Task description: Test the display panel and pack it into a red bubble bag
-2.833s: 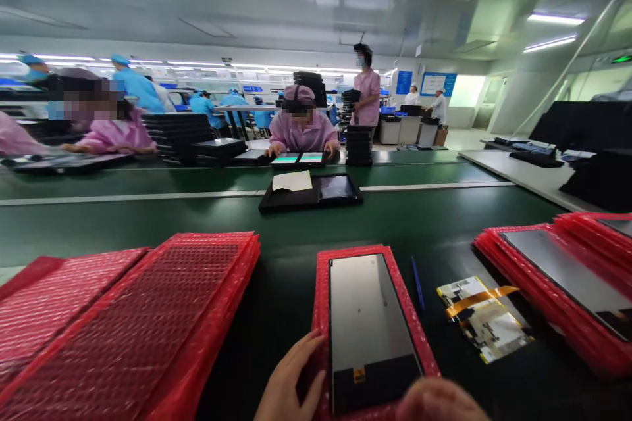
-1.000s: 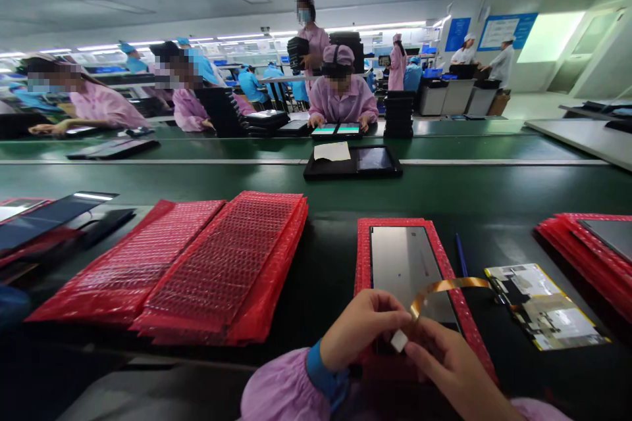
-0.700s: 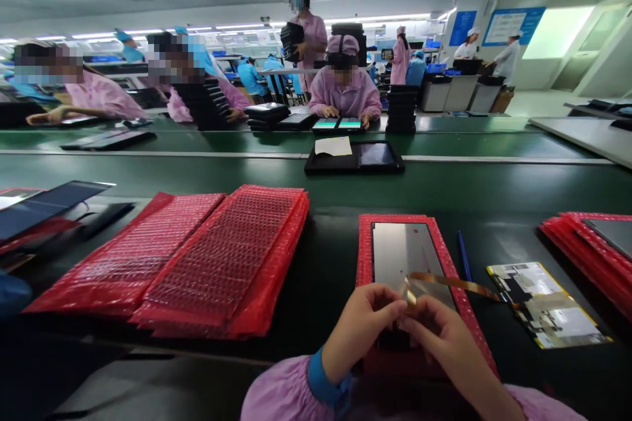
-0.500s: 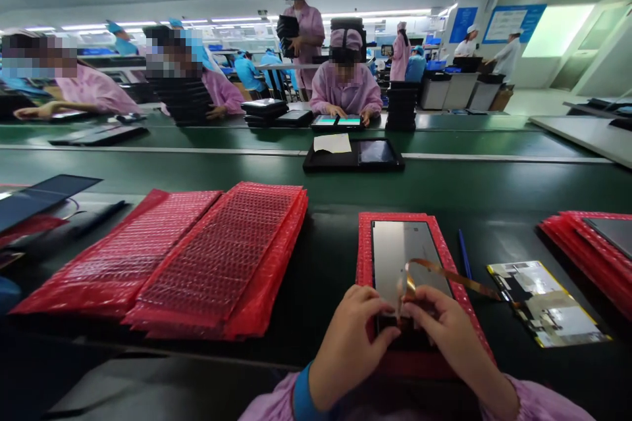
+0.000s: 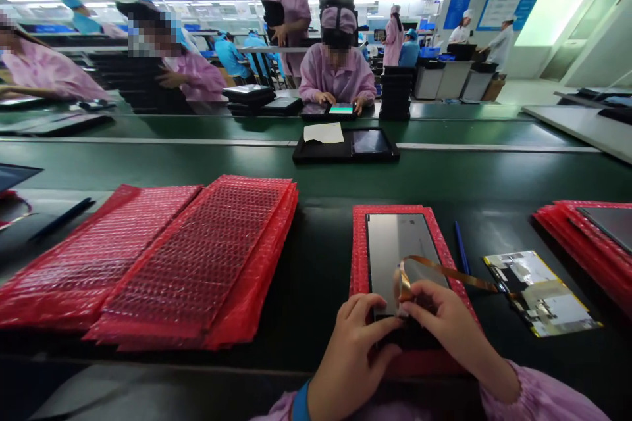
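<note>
Both hands meet over the display panel (image 5: 395, 247) on its red bubble-wrap sleeve (image 5: 359, 243): left hand (image 5: 353, 348) and right hand (image 5: 447, 329) pinch the end of the orange flex cable (image 5: 444, 270), which trails right to the circuit board (image 5: 540, 293).

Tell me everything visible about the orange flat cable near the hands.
The orange flat cable is a thin, glossy ribbon. It runs from the circuit board on the right, arches over the display panel, and curls into a loop at its free end. The left hand and right hand pinch that end low over the panel.
</note>
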A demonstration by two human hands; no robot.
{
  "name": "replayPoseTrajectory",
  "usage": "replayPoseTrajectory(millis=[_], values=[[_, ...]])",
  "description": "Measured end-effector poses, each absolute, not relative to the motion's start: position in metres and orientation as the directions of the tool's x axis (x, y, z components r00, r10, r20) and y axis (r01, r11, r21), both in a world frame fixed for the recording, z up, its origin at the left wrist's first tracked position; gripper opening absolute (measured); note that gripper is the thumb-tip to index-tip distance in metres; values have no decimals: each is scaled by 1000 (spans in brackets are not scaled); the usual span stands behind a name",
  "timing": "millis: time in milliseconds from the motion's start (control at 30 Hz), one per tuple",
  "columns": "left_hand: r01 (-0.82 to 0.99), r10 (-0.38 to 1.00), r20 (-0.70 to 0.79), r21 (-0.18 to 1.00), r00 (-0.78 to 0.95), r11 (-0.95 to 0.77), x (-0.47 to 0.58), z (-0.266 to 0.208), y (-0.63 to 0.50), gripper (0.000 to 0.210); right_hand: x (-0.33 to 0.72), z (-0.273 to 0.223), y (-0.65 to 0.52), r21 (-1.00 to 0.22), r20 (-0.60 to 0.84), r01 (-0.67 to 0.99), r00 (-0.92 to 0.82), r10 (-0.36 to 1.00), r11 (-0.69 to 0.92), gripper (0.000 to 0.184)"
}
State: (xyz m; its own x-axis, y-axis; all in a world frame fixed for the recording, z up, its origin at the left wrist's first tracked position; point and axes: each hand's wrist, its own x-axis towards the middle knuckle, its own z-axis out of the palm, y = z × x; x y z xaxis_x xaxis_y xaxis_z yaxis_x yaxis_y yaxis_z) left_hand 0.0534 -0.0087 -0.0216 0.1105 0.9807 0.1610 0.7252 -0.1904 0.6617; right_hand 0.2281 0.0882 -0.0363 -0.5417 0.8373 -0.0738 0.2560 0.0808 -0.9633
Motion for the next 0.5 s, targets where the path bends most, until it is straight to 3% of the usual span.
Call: replayPoseTrajectory(millis=[133,300,500], values=[[739,968,217,631,125,-237,53,-25,-10,41,228,-37,89,-960,-78,266,-553,830,88,25],[798,851,508,456,130,-394,54,-30,-13,24,227,-34,89,-966,-95,247,-599,795,70,20],[866,762,609,238,220,-440,56,-30,-14,23,225,-32,90,-965,-104,255,-596,796,65,19]])
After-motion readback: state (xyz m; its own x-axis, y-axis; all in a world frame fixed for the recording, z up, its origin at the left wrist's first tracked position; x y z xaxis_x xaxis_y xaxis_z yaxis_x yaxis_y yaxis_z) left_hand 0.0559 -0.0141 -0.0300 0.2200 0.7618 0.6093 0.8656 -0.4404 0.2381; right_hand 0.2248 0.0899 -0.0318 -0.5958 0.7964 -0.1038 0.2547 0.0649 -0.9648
